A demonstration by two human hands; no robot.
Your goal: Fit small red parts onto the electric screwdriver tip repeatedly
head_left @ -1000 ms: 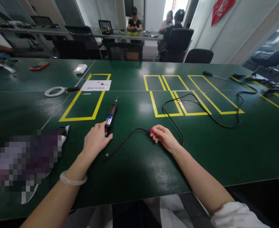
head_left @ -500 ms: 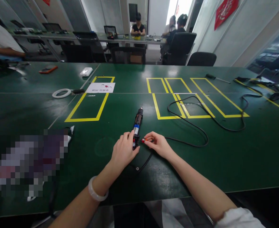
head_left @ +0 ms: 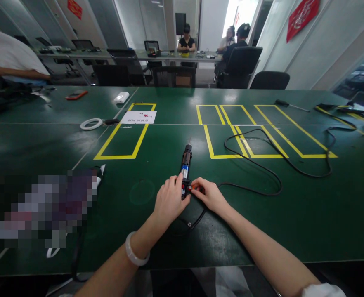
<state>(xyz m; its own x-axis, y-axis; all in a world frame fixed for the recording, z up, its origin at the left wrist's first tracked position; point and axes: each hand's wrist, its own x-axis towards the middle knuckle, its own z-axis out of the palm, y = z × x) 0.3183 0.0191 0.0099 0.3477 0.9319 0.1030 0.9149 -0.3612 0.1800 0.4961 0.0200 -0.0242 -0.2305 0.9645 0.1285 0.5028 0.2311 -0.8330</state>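
An electric screwdriver [head_left: 186, 160], its inside partly exposed with a blue and silver motor showing, lies on the green table with its bit pointing away. My left hand [head_left: 169, 194] is closed around its rear half. Pinched between the fingertips of my right hand [head_left: 210, 193] is a small red part [head_left: 190, 188], touching or very near the right side of the tool's rear. My fingers hide where the two meet. Below the hands, a short black cable [head_left: 198, 219] curves across the table, with a small round metal piece near it.
A long black cord [head_left: 264, 192] loops over yellow tape frames on the right. Farther back lie a screwdriver [head_left: 290, 105], a labelled paper card [head_left: 140, 118], a white cable coil [head_left: 91, 124], a white box [head_left: 121, 97] and an orange-edged device [head_left: 76, 95]. People sit beyond.
My right hand has brought the red part left, closing the small gap to the tool. My left hand keeps its grip. The whole view has shifted slightly.
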